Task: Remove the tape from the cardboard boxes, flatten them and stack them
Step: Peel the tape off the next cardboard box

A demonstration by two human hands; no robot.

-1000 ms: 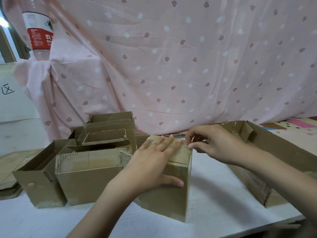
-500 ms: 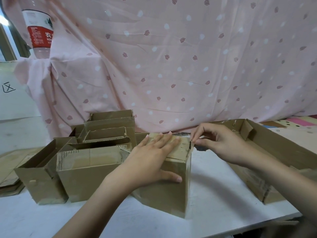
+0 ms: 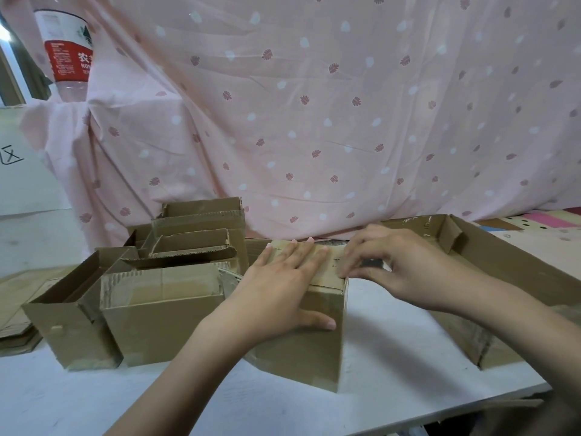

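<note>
A closed brown cardboard box (image 3: 314, 357) stands on the white table (image 3: 408, 366) in front of me. My left hand (image 3: 279, 287) lies flat on its top, fingers straight, thumb down the front face. My right hand (image 3: 386, 265) is at the box's right top edge, fingertips curled and pressed together at the tape seam there. Whether a strip of tape is between those fingertips cannot be told. Several open cardboard boxes (image 3: 163, 309) stand packed together to the left.
A large open cardboard box (image 3: 490, 256) lies on its side at the right, under my right forearm. Flattened cardboard (image 3: 15, 309) lies at the far left. A pink patterned cloth (image 3: 314, 121) hangs behind, and a water bottle (image 3: 67, 51) stands top left.
My right hand has shifted left and down onto the box's right top edge, fingertips now on the seam. The left hand has stayed flat on top.
</note>
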